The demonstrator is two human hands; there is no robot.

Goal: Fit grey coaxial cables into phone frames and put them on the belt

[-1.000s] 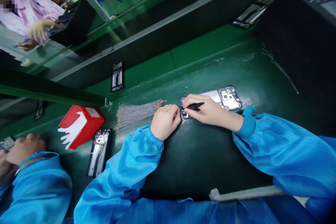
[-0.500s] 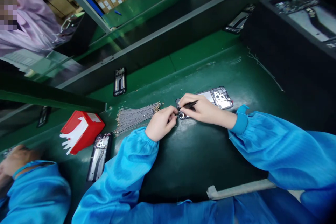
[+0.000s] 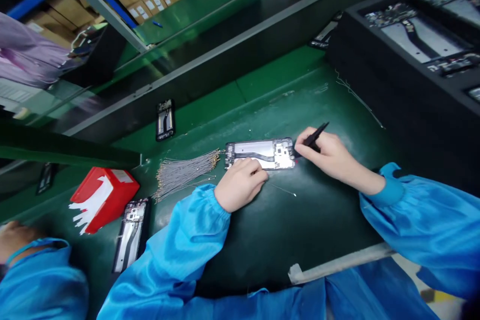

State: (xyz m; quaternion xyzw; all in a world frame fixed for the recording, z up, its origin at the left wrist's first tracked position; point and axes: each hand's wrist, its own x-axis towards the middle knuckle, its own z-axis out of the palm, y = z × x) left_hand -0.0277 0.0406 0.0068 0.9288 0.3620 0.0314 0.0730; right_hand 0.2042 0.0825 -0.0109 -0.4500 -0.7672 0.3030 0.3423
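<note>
An opened phone (image 3: pixel 258 149) lies flat on the green bench, its right end showing a circuit board and a dark ribbon running along its middle. My left hand (image 3: pixel 242 185) is closed at the phone's lower edge. From its fingertips a thin grey cable (image 3: pixel 284 190) trails to the right; the grip point itself is hidden. Black tweezers (image 3: pixel 315 136) are pinched in my right hand (image 3: pixel 330 155), just off the phone's right end. Left of the phone lies a bundle of thin grey cables (image 3: pixel 187 172) with gold-coloured ends.
A red box (image 3: pixel 120 195) with white paper strips stands at the left, beside another opened phone (image 3: pixel 131 235). A further phone (image 3: pixel 165 120) lies farther back. A black foam tray (image 3: pixel 397 80) holds several phones at right. A co-worker's hand (image 3: pixel 18 240) is at far left.
The phone has turned to lie more level and shifted left. My right hand with the tweezers has moved from its left end to beyond its right end. The trailing cable now shows.
</note>
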